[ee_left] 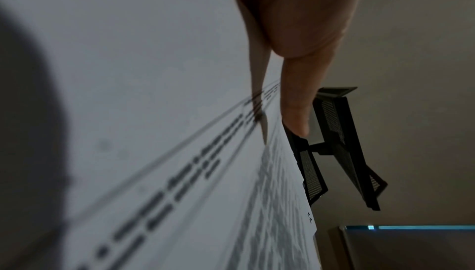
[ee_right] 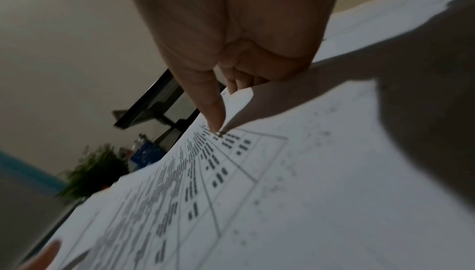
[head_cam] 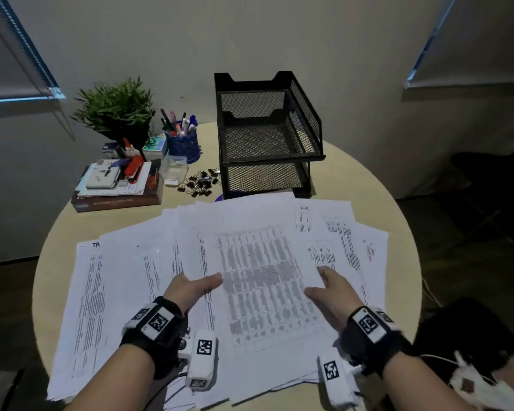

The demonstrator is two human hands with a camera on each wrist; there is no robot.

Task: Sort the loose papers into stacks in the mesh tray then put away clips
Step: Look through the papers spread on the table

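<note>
Loose white printed papers [head_cam: 125, 280] lie fanned over the round table. On top, in the middle, is a sheet with a dense printed table [head_cam: 261, 280]. My left hand [head_cam: 202, 284] holds its left edge, thumb [ee_left: 295, 91] on top, fingers hidden under the paper. At the right edge, my right hand [head_cam: 324, 284] pinches the same sheet [ee_right: 282, 193], thumb [ee_right: 205, 99] pressed on the print and fingers curled below. The black two-tier mesh tray [head_cam: 306, 126] stands behind the papers; the upper tier holds nothing. A heap of black binder clips [head_cam: 201, 183] lies left of the tray.
A clear plastic box [head_cam: 174, 169] sits beside the clips. At the back left are a blue pen cup [head_cam: 182, 143], a potted plant [head_cam: 116, 108] and a pile of books with a red stapler [head_cam: 116, 188]. Bare tabletop [head_cam: 368, 188] shows right of the tray.
</note>
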